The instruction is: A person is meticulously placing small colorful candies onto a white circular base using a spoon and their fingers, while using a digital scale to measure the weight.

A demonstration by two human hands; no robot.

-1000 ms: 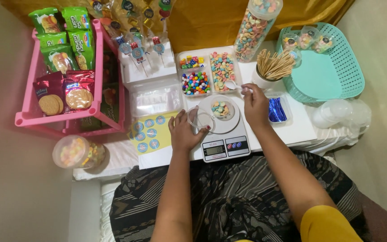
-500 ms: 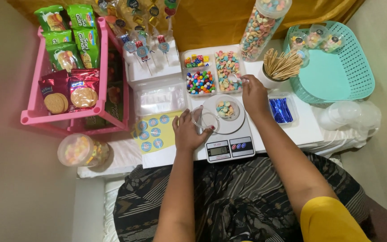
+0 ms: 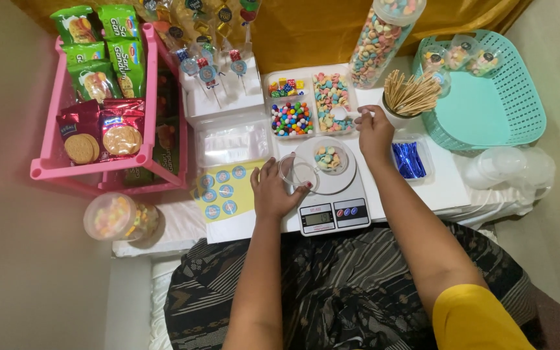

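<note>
From my seat at the far end of the feed, I see the left hand [image 3: 273, 191] resting at about 9 o'clock of the kitchen scale [image 3: 332, 194], its fingers curled round a small clear lid [image 3: 295, 170] that leans against the left edge of the weighing plate; the grip looks closed on the lid's rim, thumb low and fingertips on top. On the plate sits a small clear cup [image 3: 330, 157] with a few pastel cereal pieces in it. The right hand [image 3: 376, 129] is up at 1 o'clock of the scale, fingers pinched together on the handle of a small white scoop [image 3: 343, 114], whose bowl lies in the pastel cereal tray [image 3: 332, 97]. Just left of that tray, at 11 o'clock of the scale, is a tray of bright round candies [image 3: 291, 118]. A white cup of wooden sticks [image 3: 411, 94] stands touching the right hand's far side, with a tall jar of cereal [image 3: 377, 39] behind it at 12 o'clock. At 3 o'clock of the scale lies a bunch of blue foil ties [image 3: 408, 159] (in a shallow clear tray), and beyond it a teal basket [image 3: 513, 97]. A sheet of round stickers [image 3: 221, 191] lies just left of the left hand, and a pink rack [image 3: 98, 165] of biscuit packs stands at 9 o'clock.
</note>
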